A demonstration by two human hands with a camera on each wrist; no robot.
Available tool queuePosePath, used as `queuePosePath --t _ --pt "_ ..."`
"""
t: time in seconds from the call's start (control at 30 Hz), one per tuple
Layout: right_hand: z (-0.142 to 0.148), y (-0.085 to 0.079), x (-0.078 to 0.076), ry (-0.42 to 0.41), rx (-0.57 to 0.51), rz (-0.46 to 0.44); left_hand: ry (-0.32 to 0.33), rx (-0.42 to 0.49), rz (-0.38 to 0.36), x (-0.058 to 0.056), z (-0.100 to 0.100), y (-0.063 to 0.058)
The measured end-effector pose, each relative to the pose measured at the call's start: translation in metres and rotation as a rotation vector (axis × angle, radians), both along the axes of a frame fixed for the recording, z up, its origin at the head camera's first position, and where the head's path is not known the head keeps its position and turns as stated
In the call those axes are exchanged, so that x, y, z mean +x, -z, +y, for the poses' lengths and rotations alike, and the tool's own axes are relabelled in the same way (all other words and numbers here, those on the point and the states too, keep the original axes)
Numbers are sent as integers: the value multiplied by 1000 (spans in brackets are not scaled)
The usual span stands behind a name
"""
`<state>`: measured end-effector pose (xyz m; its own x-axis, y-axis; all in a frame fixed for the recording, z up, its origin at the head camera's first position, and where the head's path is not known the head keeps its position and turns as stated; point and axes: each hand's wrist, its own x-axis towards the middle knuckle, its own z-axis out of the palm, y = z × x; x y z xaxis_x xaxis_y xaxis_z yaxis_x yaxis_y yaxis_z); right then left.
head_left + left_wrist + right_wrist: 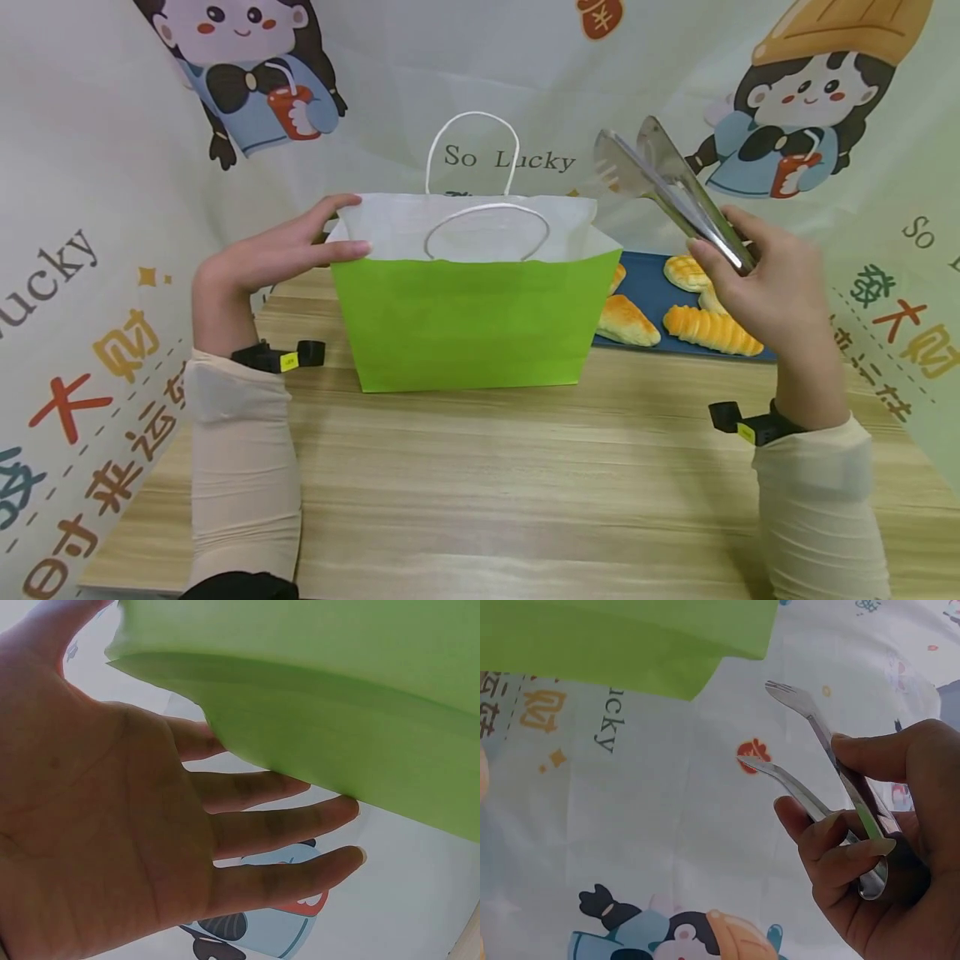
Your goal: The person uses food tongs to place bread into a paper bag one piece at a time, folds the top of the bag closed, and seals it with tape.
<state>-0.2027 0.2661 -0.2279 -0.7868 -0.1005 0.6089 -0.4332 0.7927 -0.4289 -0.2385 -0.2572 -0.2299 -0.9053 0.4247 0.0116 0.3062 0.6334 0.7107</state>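
Note:
A bright green paper bag (472,325) with a white inside and white cord handles stands upright on the table, its mouth spread. At its left end my left hand (277,246) touches the rim, thumb on the front edge and fingers toward the back edge. The left wrist view shows those fingers (277,829) straight and spread against the bag. My right hand (787,279) grips metal tongs (697,196) near their closed end, raised right of the bag. The tong arms stand apart, tips pointing up and left with nothing between them, as the right wrist view confirms.
A dark blue tray (641,268) lies behind and right of the bag, partly hidden by it. Several baked pieces sit on it, among them a ridged roll (708,327) and a golden pastry (628,321). A printed cloth (390,67) hangs behind the wooden table (480,475).

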Motion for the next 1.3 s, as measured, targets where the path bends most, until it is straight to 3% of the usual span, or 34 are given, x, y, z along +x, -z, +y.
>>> queuePosePath --t 0.2,0.37,0.57,0.87,1.07,1.3 --pt "15 5 -15 88 24 -13 5 -1 -1 0 0 0" --pt "28 14 -32 149 39 -88 8 10 1 0 0 0" --pt "45 31 -53 198 58 -196 8 6 0 1 0 -1" --pt "71 61 -79 255 145 -282 5 15 -8 2 0 0" --pt "86 79 -89 277 166 -344 7 13 -8 2 -1 1" --pt "92 89 -93 298 177 -432 8 15 -8 2 0 0"
